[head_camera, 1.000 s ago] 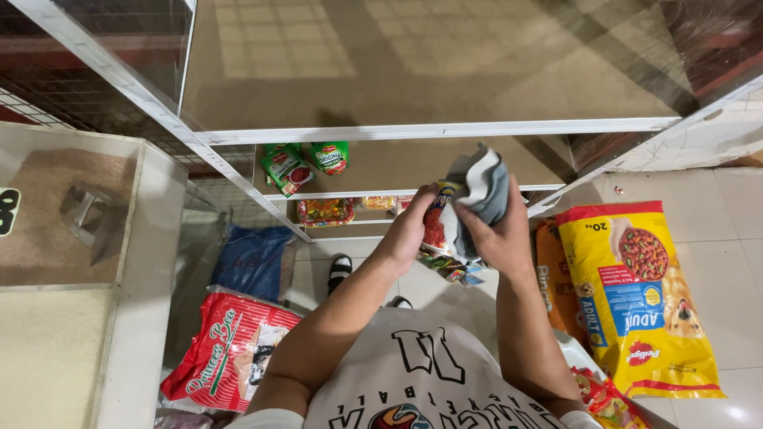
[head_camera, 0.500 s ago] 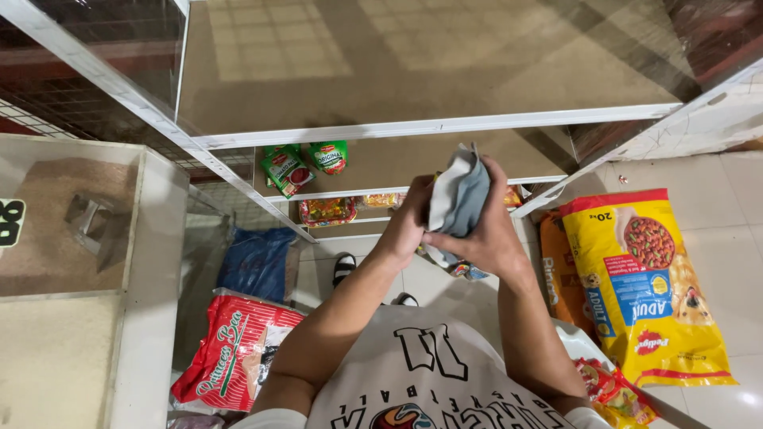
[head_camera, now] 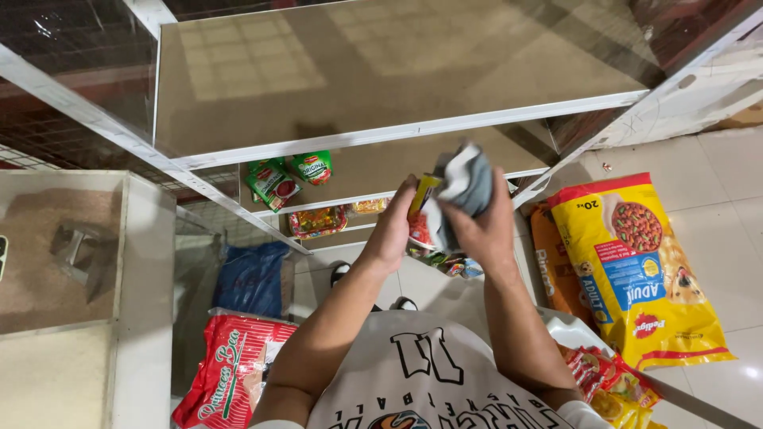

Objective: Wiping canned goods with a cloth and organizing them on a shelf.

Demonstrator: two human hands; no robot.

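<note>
Both my hands are raised in front of a glass display shelf and hold one crumpled bundle of foil snack packets, grey and silver on the outside with yellow and red showing. My left hand grips its left side near a yellow packet edge. My right hand wraps around its right side. The bundle hangs just in front of the edge of the second shelf level. Green sauce pouches lie on that lower shelf, left of my hands.
A big yellow pet food bag lies on the tiled floor at right, an orange bag beside it. A red rice sack and a blue sack sit at lower left. A bin of grain with a scoop is far left.
Both hands have squeezed the packets into a tighter bundle and turned it, so the grey side now faces up. The view has shifted slightly.
</note>
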